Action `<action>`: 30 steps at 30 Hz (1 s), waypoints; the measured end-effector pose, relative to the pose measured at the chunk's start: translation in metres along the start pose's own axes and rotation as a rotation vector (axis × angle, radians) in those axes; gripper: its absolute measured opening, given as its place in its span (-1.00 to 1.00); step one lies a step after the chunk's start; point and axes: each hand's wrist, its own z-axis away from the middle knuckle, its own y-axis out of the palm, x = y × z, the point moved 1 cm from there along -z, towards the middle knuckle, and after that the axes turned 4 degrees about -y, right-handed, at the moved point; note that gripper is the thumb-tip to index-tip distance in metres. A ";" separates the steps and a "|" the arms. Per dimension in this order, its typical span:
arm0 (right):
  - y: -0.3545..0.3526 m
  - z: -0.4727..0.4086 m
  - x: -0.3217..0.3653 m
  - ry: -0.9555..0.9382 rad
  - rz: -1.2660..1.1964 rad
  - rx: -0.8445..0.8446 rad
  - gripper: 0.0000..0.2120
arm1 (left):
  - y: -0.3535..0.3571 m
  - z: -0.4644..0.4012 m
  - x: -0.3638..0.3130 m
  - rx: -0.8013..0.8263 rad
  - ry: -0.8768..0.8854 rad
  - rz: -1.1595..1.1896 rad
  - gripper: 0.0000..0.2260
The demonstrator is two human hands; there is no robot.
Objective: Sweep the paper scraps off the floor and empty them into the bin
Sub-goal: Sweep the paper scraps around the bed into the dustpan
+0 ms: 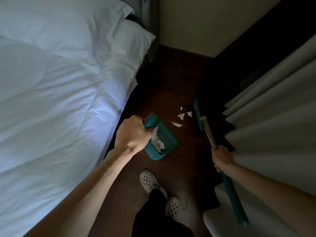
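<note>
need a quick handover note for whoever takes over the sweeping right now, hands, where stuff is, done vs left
Left hand grips the handle of the teal dustpan, which sits on the dark floor beside the bed.
Right hand grips the broom shaft; its head is down by the curtain.
Done: some paper scraps already lie in the pan.
Left: loose scraps lie on the floor between pan and broom head; sweep them in, then empty the pan. No bin is in view.
</note>
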 end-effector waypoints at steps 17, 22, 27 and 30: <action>-0.018 0.028 0.028 0.008 0.153 0.354 -0.76 | -0.015 -0.071 -0.039 0.087 -0.037 0.074 -0.77; -0.047 0.043 0.017 -0.202 0.354 0.300 -0.70 | -0.010 -0.042 -0.022 0.031 -0.148 0.085 -0.72; -0.081 0.038 0.016 -0.272 0.508 0.278 -0.81 | -0.014 0.010 -0.003 -0.058 -0.301 0.146 -0.75; -0.088 0.036 0.026 -0.319 0.630 0.271 -0.73 | -0.014 0.047 0.013 -0.090 -0.356 0.194 -0.72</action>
